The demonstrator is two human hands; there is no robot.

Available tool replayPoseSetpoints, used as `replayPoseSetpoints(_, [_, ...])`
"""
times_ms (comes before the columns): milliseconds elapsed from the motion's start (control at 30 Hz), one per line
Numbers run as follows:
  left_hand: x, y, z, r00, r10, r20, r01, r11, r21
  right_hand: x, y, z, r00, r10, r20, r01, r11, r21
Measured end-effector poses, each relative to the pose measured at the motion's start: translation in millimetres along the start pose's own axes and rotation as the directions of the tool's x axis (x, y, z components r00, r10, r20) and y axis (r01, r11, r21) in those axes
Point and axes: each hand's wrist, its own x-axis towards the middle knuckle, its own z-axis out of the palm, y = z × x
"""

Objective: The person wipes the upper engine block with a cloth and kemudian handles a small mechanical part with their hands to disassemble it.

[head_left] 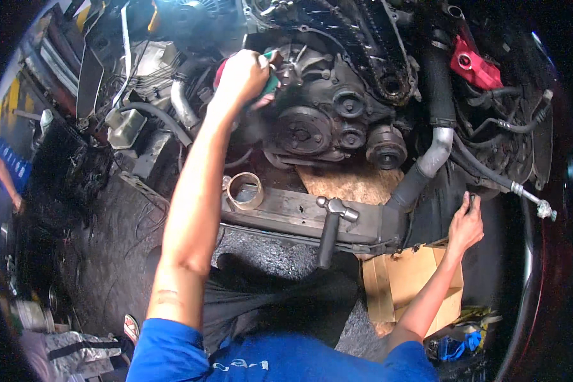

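My left hand [243,75] reaches to the left side of the engine [305,127], its fingers closed around a bunched red and green cloth [270,84]. Most of that cloth is hidden behind the hand. Over on the right, my right hand [467,224] rests by the dark bodywork, fingers curled round something dark that I cannot make out. Between the arms, a ball-peen hammer [329,237] lies across the metal crossmember [280,213], handle toward me. A round, open-topped tan container or ring [245,191] stands left of it.
An opened cardboard box [420,280] lies below my right forearm. A thick dark hose with a silver pipe [437,151] runs down beside the engine. A red piece [475,65] sits at the upper right. Another person's arm [7,181] shows at the far left.
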Motion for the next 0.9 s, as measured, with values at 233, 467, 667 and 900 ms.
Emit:
replayPoseSetpoints(233, [-47.7,13.3,-8.2,0.835,-0.532,-0.140,0.255,0.599,-0.759,-0.2,1.7,-0.6,0.999,0.016,0.050,-0.014,0.999,-0.038])
replayPoseSetpoints(467, [14.5,30.8,52.5,0.876,-0.297,-0.379,0.086,0.871,-0.484,-0.8,-1.0,-2.8,0.998,0.025,0.065,-0.022,0.999,-0.036])
replayPoseSetpoints(667, [36.6,42.4,70.2,0.909,-0.227,-0.349,0.095,0.929,-0.357,0.7,1.0,-0.9,0.999,0.008,0.042,-0.006,0.999,-0.048])
replayPoseSetpoints(900, [-1.1,44.6,78.5,0.906,0.203,-0.371,-0.177,0.979,0.102,-1.5,4.5,3.5,1.000,0.004,-0.012,-0.005,0.999,-0.042])
